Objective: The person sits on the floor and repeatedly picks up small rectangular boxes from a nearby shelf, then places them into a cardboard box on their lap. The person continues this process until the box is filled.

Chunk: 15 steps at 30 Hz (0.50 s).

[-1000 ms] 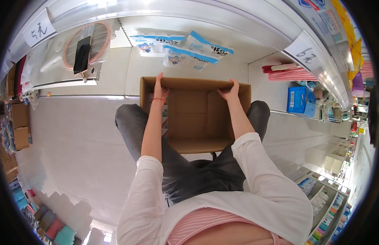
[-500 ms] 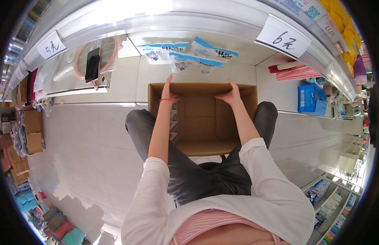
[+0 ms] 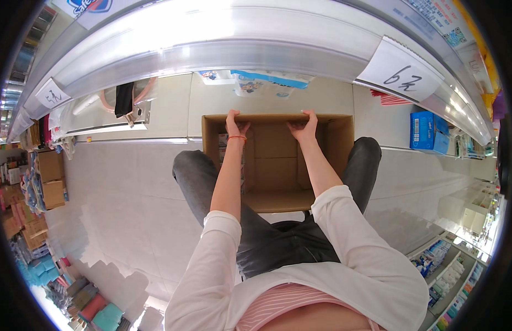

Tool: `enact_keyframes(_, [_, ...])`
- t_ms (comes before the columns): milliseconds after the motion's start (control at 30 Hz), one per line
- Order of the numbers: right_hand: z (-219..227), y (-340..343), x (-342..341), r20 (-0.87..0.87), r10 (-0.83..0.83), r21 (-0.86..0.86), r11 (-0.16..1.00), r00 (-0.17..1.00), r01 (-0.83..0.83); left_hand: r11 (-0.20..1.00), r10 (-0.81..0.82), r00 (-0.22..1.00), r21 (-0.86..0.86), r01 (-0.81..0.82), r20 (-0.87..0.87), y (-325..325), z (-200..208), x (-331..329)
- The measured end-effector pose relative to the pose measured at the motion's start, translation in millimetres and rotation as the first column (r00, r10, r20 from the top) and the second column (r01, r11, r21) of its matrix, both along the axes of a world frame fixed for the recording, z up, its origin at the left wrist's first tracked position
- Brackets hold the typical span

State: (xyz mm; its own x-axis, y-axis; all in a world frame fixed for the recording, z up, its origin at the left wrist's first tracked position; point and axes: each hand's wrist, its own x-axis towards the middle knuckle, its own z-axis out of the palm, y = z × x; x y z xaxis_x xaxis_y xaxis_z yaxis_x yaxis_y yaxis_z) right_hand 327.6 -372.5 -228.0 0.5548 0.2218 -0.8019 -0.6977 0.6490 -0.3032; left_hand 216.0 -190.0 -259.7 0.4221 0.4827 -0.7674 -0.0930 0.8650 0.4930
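Note:
An open cardboard box [image 3: 278, 208] sits between my knees, its far side against the low white shelf. My left hand [image 3: 235, 126], with an orange band at the wrist, is closed over the box's far rim, left of the middle. To its right, my right hand [image 3: 304, 128] grips the same rim, thumb on the inside of the wall. Along the box's left inner side stands something with a colourful pattern, mostly hidden by my left forearm. Just beyond the rim, blue-and-white plastic packets [image 3: 270, 86] lie on the shelf, partly covered by the shelf edge above.
A clear shelf edge [image 3: 173, 52] with a handwritten price tag [image 3: 396, 69] overhangs the far side. A blue box [image 3: 428, 131] stands on the shelf at right; a pink-rimmed round object [image 3: 108, 99] lies at left. Cardboard cartons [image 3: 51, 165] are stacked far left.
Both hands have closed onto the box's far rim, where before they were spread with fingers raised. The view has shifted, so the upper shelf edge covers more of the packets.

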Motion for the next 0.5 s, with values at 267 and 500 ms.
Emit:
enact_keyframes(267, [-1, 1, 1, 0.01, -0.034, 0.01, 0.999, 0.999, 0.034, 1.0, -0.027, 0.998, -0.005, 0.028, 0.06, -3, 12, -1])
enact_keyframes(500, [2, 0, 2, -0.061, -0.01, 0.066, 0.998, 0.998, 0.014, 0.994, -0.108, 0.992, -0.004, 0.108, 0.058, 2, 6, -5])
